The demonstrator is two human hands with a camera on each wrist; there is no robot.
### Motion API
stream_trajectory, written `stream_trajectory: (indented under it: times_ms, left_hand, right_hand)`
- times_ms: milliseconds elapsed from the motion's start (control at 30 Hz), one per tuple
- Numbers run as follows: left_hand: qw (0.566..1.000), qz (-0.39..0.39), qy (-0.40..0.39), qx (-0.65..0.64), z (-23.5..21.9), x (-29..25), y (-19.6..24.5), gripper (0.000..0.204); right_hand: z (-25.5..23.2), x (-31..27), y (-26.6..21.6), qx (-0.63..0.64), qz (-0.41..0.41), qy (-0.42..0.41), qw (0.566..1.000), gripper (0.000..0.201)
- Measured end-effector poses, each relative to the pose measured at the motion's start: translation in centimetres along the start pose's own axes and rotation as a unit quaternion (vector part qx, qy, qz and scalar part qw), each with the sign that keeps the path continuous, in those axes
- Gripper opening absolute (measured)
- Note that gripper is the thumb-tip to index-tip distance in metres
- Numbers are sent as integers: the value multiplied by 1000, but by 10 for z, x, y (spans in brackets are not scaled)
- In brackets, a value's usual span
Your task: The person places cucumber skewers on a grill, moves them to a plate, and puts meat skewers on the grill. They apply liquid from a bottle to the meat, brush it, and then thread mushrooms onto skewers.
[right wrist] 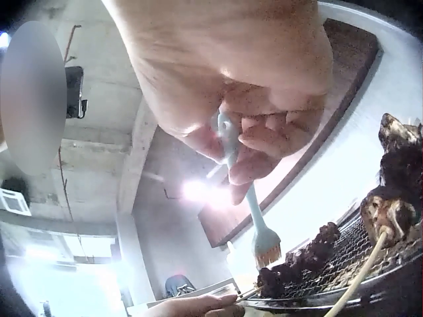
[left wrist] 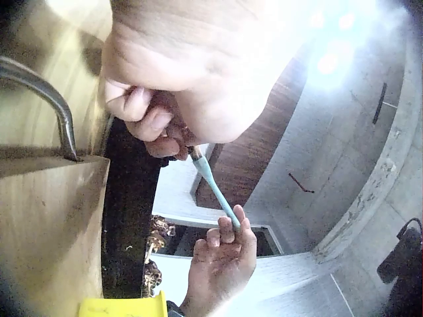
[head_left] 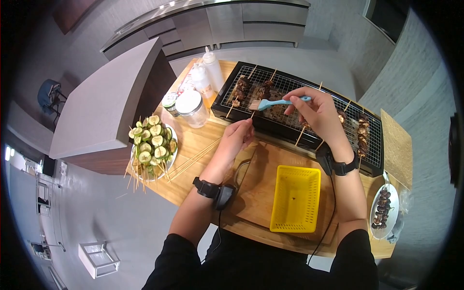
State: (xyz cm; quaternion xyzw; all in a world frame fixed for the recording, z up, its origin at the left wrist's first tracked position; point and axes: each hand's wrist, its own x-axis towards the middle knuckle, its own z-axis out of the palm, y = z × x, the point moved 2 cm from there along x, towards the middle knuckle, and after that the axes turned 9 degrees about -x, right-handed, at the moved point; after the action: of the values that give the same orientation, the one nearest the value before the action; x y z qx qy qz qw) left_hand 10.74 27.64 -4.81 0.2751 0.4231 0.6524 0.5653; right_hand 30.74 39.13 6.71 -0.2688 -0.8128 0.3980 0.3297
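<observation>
My right hand (head_left: pixel 316 113) grips the light-blue handle of a basting brush (head_left: pixel 275 103). The brush slants down to the left, its bristles close over a browned meat skewer (right wrist: pixel 304 257) on the black grill (head_left: pixel 278 130). At the grill's front edge my left hand (head_left: pixel 236 137) pinches the bare stick end (right wrist: pixel 249 293) of that skewer between thumb and fingers. In the left wrist view the fingers of this hand hide most of the stick. More browned skewers (head_left: pixel 362 135) lie across the wire rack on both sides.
A yellow basket (head_left: pixel 278 224) stands on a wooden cutting board (head_left: pixel 256 174) before me. To the left are a plate of sliced green vegetable skewers (head_left: pixel 154 141), loose sticks (head_left: pixel 197 157), a lidded jar (head_left: pixel 193 118) and squeeze bottles (head_left: pixel 212 70). A plate (head_left: pixel 395 205) holds skewers at the right.
</observation>
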Motion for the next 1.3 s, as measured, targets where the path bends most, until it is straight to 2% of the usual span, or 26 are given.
stream_trajectory:
  times_ms: [233, 333, 433, 533, 633, 733, 833, 933, 1033, 1133, 1233, 1300]
  left_hand:
    - [1000, -6, 7, 10, 1, -2, 2, 33]
    - [1000, 9, -6, 8, -1, 0, 0, 34]
    - [1000, 2, -2, 10, 0, -1, 1, 34]
    - [1000, -3, 13, 8, 2, -1, 2, 34]
    - [1000, 0, 7, 9, 3, -2, 3, 34]
    - [1000, -1, 0, 11, 3, -2, 3, 34]
    - [1000, 2, -5, 19, 1, -1, 3, 34]
    - [1000, 2, -5, 21, 1, -1, 3, 35]
    - [999, -1, 1, 33, 3, -2, 4, 35]
    - [999, -16, 0, 30, 4, -3, 5, 34]
    - [998, -27, -7, 48, 5, -5, 5, 33]
    - [995, -66, -58, 46, 0, -7, 3, 32]
  right_hand:
    - [-2, 2, 5, -23, -3, 1, 1000, 18]
    - [-5, 6, 10, -16, -2, 45, 999, 19]
    - [-7, 6, 13, -47, 19, 29, 998, 20]
    - [-8, 6, 12, -37, 16, 67, 997, 20]
    - [-8, 7, 16, -54, 24, 52, 997, 20]
    - [-8, 8, 19, -29, 5, 99, 995, 20]
    - [-9, 9, 21, -33, 19, 76, 996, 20]
    - [-10, 8, 18, -19, 12, 108, 994, 20]
    - [-8, 7, 15, -21, 29, 67, 997, 20]
    - [-9, 2, 2, -12, 22, 78, 997, 19]
    - [-12, -1, -2, -23, 36, 16, 999, 18]
    - [-25, -5, -13, -17, 33, 48, 998, 20]
